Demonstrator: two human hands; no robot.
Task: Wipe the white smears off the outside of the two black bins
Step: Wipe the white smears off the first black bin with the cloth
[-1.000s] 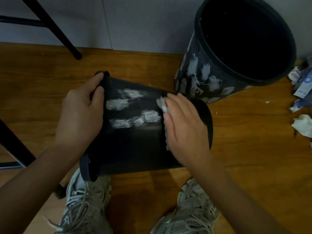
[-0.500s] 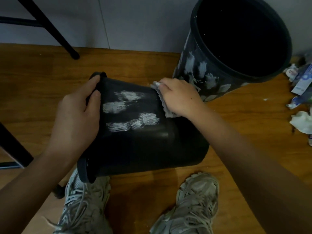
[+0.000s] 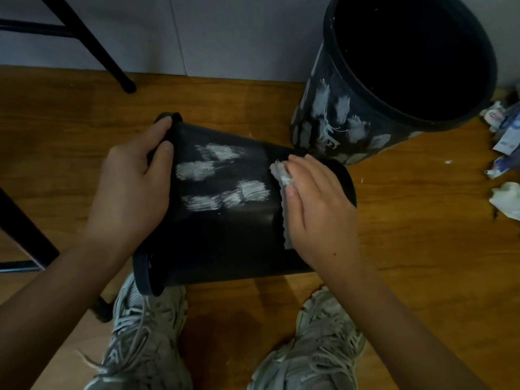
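A small black bin (image 3: pixel 225 237) lies on its side on the wooden floor, its rim to the left. White smears (image 3: pixel 222 175) cross its upper side. My left hand (image 3: pixel 132 187) grips the rim. My right hand (image 3: pixel 318 204) presses a grey-white cloth (image 3: pixel 281 175) flat against the bin's base end, right of the smears. A larger black bin (image 3: pixel 346 114) stands upright behind, at the right, with many white smears on its outer wall.
My two pale sneakers (image 3: pixel 146 339) stand under the lying bin. Black stool legs (image 3: pixel 92 49) are at the upper left and left edge. Crumpled tissues and wrappers (image 3: pixel 506 153) lie by the right edge. A grey wall runs along the back.
My right hand with the cloth slid from the bin's far top edge back down over the base end. The left hand kept its grip on the rim.
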